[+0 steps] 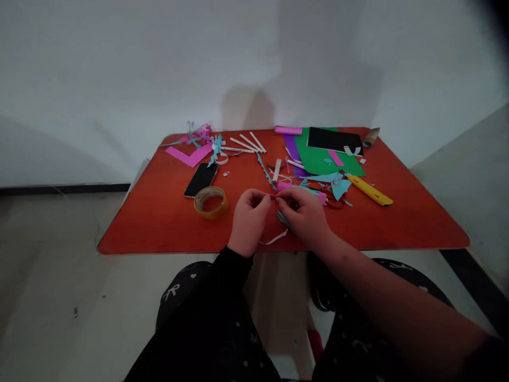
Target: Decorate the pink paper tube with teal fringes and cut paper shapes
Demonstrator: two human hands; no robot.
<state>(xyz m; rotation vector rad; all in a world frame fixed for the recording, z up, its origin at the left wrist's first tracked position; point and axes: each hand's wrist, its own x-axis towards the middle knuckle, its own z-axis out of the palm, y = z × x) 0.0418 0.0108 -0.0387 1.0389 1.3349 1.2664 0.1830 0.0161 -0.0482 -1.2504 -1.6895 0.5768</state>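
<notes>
My left hand [251, 217] and my right hand [303, 212] meet above the front of the red table. Their fingertips are pinched together around something small and reddish [272, 197], too tiny to name. Below them a thin white strip [274, 237] curls near the table's front edge. A blue-grey piece [283, 219] shows partly from behind my right hand. Just beyond my fingers lie a pink paper piece [285, 186] and red-handled scissors [336, 201], partly covered by scraps.
On the red table [159, 228] lie a tape roll [211, 202], a phone [201, 179], several white sticks [247, 142] and a yellow box cutter [369, 190]. Green paper [322, 159] lies under a black tablet-like slab [334, 139]. Pink and blue scraps [199, 135] are heaped at the back left.
</notes>
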